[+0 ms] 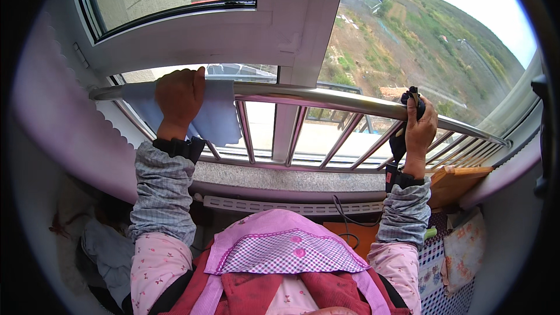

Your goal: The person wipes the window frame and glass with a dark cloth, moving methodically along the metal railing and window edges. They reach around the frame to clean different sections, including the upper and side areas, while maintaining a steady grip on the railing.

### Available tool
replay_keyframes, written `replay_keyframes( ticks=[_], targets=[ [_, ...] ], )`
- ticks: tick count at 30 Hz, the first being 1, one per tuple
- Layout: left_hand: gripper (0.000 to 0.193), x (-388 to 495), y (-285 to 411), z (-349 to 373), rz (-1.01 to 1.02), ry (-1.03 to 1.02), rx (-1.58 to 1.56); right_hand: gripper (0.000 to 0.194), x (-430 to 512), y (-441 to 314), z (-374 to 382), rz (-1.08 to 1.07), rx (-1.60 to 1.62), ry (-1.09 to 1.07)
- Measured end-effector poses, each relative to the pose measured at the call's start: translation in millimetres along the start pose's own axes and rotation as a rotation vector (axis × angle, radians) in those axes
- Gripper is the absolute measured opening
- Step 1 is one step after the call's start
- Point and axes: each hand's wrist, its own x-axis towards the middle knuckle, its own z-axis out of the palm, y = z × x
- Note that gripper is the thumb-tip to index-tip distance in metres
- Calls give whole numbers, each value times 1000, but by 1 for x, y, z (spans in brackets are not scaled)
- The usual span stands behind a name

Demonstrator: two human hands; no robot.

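Note:
A polished metal window railing (315,96) crosses in front of me. At its left end a blue-grey cloth (218,113) hangs folded over the top rail, and my left hand (180,98) is closed on cloth and rail there. On the right, my right hand (421,124) grips a bunched dark fabric item (398,144) at the top rail; part of it hangs down below the rail. What exactly that item is, I cannot tell. Dark bands circle both wrists.
Behind the railing stand a white-framed window (302,22) and a stone sill (280,177). Below run a white radiator (288,204) and a dark cable (345,218). A wooden board (459,181) leans at the right, above a patterned cloth (463,245). A pink scalloped curtain (74,127) borders the left.

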Motion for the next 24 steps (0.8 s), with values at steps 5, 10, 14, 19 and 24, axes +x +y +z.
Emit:
replay_keyframes(
  ticks=[5, 10, 14, 19, 24],
  targets=[
    [48, -1, 0, 3, 18, 68, -6, 34, -19, -142, 22, -164, 217, -26],
    [42, -2, -1, 6, 11, 64, 44, 42, -22, -224, 28, -315, 327, -86],
    [40, -5, -4, 8, 22, 85, 52, 37, -12, -183, 19, -363, 325, -113],
    [42, -5, -5, 10, 30, 78, 47, 25, -4, -52, 5, -120, 158, -16],
    [46, -2, -3, 6, 20, 41, 11, 35, 16, 82, -6, 136, -28, 19]
  ],
)
